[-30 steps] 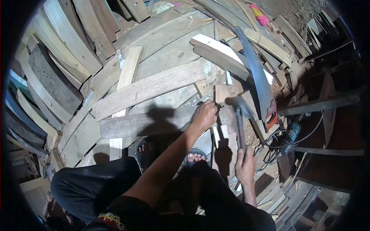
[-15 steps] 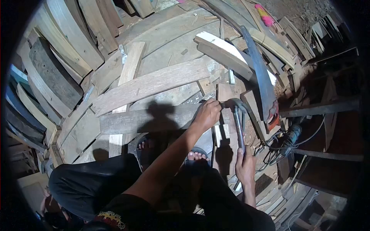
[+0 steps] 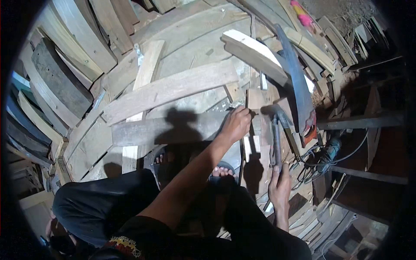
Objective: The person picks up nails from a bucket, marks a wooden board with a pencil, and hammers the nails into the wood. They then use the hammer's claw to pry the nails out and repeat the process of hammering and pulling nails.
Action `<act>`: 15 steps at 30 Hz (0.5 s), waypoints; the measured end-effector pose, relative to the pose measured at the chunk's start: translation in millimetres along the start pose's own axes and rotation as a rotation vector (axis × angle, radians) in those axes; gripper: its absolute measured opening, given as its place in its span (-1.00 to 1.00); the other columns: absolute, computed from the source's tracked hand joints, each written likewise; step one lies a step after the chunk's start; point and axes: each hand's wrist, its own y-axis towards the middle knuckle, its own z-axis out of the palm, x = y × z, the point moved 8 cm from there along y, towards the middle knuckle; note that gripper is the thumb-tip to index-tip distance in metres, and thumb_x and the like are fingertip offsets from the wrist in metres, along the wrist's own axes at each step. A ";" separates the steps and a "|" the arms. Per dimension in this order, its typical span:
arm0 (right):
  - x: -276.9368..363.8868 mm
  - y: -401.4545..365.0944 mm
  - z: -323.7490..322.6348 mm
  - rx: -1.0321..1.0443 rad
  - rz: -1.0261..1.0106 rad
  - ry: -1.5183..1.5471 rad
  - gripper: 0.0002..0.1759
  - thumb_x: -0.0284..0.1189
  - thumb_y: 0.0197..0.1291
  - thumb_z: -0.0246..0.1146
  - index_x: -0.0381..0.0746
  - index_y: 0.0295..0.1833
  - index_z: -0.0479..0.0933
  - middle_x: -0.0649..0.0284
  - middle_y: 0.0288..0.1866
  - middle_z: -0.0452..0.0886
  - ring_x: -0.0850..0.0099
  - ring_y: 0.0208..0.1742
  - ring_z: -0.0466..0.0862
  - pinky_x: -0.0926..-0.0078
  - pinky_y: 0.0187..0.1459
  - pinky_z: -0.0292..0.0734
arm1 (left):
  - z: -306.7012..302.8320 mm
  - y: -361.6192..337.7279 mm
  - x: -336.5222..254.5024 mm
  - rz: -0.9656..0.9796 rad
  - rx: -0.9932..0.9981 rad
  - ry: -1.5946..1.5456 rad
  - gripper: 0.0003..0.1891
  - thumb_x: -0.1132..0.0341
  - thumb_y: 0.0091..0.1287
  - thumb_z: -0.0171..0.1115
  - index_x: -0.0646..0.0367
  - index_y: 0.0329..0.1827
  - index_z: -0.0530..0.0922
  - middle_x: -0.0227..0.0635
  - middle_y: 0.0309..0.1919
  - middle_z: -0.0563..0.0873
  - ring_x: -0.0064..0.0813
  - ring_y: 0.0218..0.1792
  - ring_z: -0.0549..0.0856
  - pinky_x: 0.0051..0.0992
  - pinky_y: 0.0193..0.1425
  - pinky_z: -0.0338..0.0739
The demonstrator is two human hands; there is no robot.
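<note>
Right grip [image 3: 280, 185] wrapped around hammer [image 3: 277, 141], left grip [image 3: 238, 123] at grey plank [image 3: 201, 125], its hold unclear

Under the left hand [image 3: 237, 124], a long grey-brown wooden board [image 3: 141, 132] looks matt. In the right hand [image 3: 280, 184], a dark T-shaped metal hammer [image 3: 277, 141] shines dully. Beyond the left hand I see a long pale wooden plank [image 3: 175, 89], unpolished; beyond the right, a tapering blue-grey metal saw blade [image 3: 295, 78], smooth.
</note>
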 end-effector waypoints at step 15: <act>-2.0 -5.3 3.7 -0.085 -0.051 -0.020 -0.72 -0.31 0.72 0.10 -0.35 0.05 0.47 -0.21 -0.48 0.57 -0.21 -0.47 0.65 -0.05 -0.39 0.44 | 6.9 -0.1 7.9 -0.127 0.175 -0.062 -0.55 0.33 0.31 0.42 0.28 0.25 0.68 -0.07 0.18 0.69 -0.02 0.35 0.60 -0.09 0.47 0.50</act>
